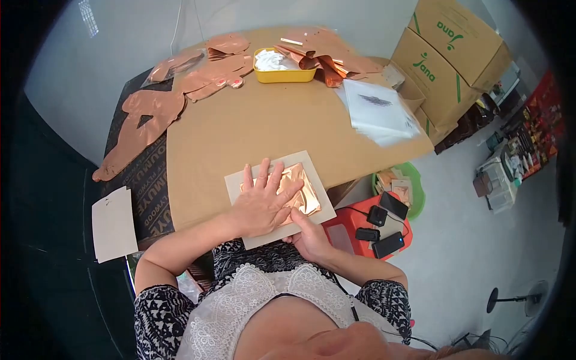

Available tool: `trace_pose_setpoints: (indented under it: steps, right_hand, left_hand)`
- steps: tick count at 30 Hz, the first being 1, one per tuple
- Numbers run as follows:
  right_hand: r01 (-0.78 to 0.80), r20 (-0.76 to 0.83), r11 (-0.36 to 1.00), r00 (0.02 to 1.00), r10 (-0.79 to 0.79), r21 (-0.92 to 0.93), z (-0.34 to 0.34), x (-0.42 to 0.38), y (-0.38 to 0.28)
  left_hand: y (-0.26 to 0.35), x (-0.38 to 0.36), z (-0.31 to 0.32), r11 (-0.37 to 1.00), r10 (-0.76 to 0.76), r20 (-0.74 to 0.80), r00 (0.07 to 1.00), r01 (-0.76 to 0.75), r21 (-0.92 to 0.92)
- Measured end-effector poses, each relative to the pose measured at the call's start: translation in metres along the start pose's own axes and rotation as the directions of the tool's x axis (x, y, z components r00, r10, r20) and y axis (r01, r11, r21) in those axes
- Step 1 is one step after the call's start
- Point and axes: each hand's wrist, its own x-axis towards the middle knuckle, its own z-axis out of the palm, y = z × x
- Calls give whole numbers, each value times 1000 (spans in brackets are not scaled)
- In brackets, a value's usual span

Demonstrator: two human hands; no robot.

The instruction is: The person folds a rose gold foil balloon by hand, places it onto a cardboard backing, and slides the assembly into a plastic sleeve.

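A grey-beige square of card [237,186] lies tilted at the near edge of the table, partly over my lap. On it sits a shiny, wrinkled copper-coloured foil sheet [307,195]. My left hand [259,207] rests flat on the foil with its fingers spread, covering much of its left part. My right hand [311,237] grips the card's lower right edge, its thumb on top near the foil; the other fingers are mostly hidden underneath.
Copper-coloured foil pieces [147,117] lie along the table's left and back. A yellow tub [285,76] with white material stands at the back. Plastic sheets [378,108] lie right. Cartons [444,66], a green basin [417,192] and a red container with devices [342,219] stand right.
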Motion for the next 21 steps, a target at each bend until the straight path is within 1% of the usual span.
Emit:
trace_pose_setpoints:
  steps: [2, 3, 5, 6, 9, 12, 13, 16, 17, 19, 20, 21]
  right_hand:
    - [-2, 6, 1000, 1000, 2, -7, -1, 0, 0]
    - [1, -21, 1000, 1000, -1, -6, 1, -1, -2]
    - [9, -76, 1000, 997, -9, -3, 6, -5, -8]
    - [17, -70, 1000, 997, -18, -5, 4, -5, -10]
    - [48, -71, 999, 996, -48, -8, -4, -12, -23]
    - [73, -114, 997, 990, -77, -33, -14, -18, -35]
    - [89, -131, 996, 987, -92, -34, -17, -19, -41]
    - [166, -92, 986, 982, -163, 24, -34, -26, -59]
    - [172, -130, 984, 978, -165, 42, -33, -32, -68]
    - [242, -171, 970, 957, -236, 15, -56, -39, -74]
    - [277, -190, 961, 943, -272, 1, -66, -40, -76]
    - [341, -345, 940, 882, -321, -2, -56, -44, -86]
  left_hand:
    - [-2, 0, 0, 1000, 1, 11, 1000, -1, -16]
    - [-4, 0, -1, 1000, 3, 18, 1000, -2, -25]
    - [-16, 2, -4, 979, 46, 0, 999, -45, -200]
    - [-24, 2, -4, 956, 68, -13, 998, -69, -284]
    - [-39, 2, -6, 956, 88, 8, 996, -82, -283]
    - [-42, 9, -11, 935, 102, -6, 995, -98, -341]
    - [-43, 14, -15, 921, 72, -21, 997, -75, -383]
    - [-47, 41, -33, 879, -10, -53, 999, -17, -477]
    - [-49, 55, -36, 871, -30, -56, 998, -1, -492]
    - [-52, 85, -39, 854, -83, -90, 992, 24, -521]
    - [-53, 103, -36, 861, -69, -125, 990, -4, -508]
    - [-56, 121, -31, 869, -54, -160, 986, -32, -495]
